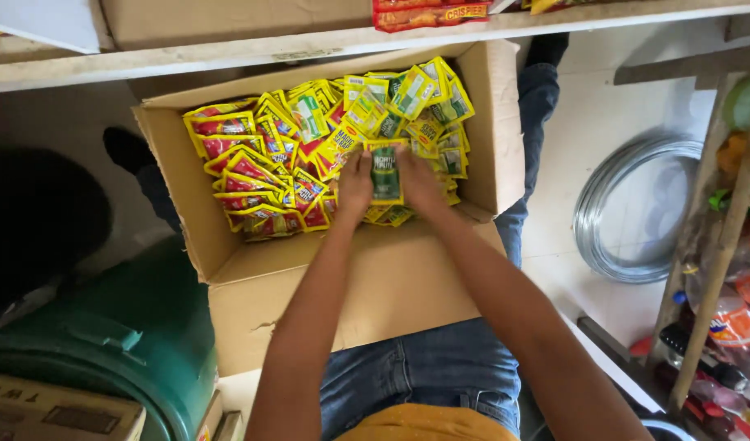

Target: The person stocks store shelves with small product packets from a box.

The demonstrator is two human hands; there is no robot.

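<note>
Holding a green-and-yellow sachet [385, 171] between both hands, the person works over an open cardboard box [375, 286] resting on their lap. As far as the view shows, the sorting or picking looks early: the box remains heaped with sachets, and only this one packet is lifted clear of the pile. Red-and-yellow sachets [244, 175] fill the box's left half, while green-and-yellow ones [416, 102] crowd its far right corner. None can be seen set down outside the box.

Both arms reach forward from the bottom of the view, forearms converging over the box's near flap. The left hand [354, 186] pinches the sachet's left edge, fingers curled in against it; the right hand [420, 181] pinches the right edge the same way. The packet stands upright between them, just above the pile at the box's middle. Left of the box sits a green plastic bin [130, 343]; beyond its far edge runs a pale shelf [228, 53].
</note>
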